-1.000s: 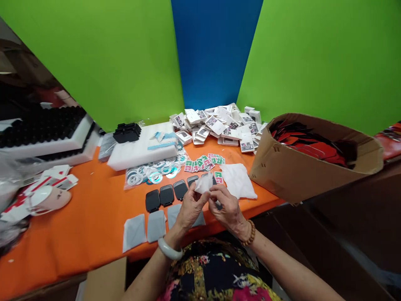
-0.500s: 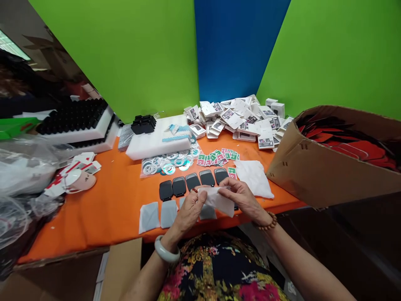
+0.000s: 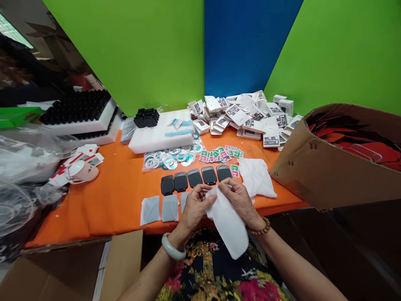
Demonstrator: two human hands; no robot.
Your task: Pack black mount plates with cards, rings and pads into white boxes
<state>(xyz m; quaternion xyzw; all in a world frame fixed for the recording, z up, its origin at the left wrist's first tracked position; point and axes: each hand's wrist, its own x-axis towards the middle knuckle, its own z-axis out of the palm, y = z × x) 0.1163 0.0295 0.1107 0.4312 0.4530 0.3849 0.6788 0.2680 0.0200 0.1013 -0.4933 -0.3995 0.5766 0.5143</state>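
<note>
Between my two hands hangs a thin white pouch (image 3: pixel 230 230), its lower end drooping toward my lap. My left hand (image 3: pixel 194 207) pinches its upper left side, thumb and fingers closed. The fingers of my right hand (image 3: pixel 239 200) are closed on its top. Beyond my hands lies a row of several black flat devices (image 3: pixel 194 179) with rounded corners. In front of them sit grey-looking items in thin white pouches (image 3: pixel 170 208), some partly hidden by my left hand. A stack of white pouches (image 3: pixel 258 177) lies right of my right hand.
Green and red stickers (image 3: pixel 219 154) and ring-shaped silver stickers in a plastic bag (image 3: pixel 152 162) lie behind the row. White foam (image 3: pixel 150 140), a heap of small white boxes (image 3: pixel 241 115) and a large cardboard box (image 3: pixel 294 175) stand around. Plastic bags (image 3: pixel 28 154) fill the left.
The white pouch now hangs longer and lower, opened out below my hands. My hands have shifted slightly, and the whole view has moved a little to the left.
</note>
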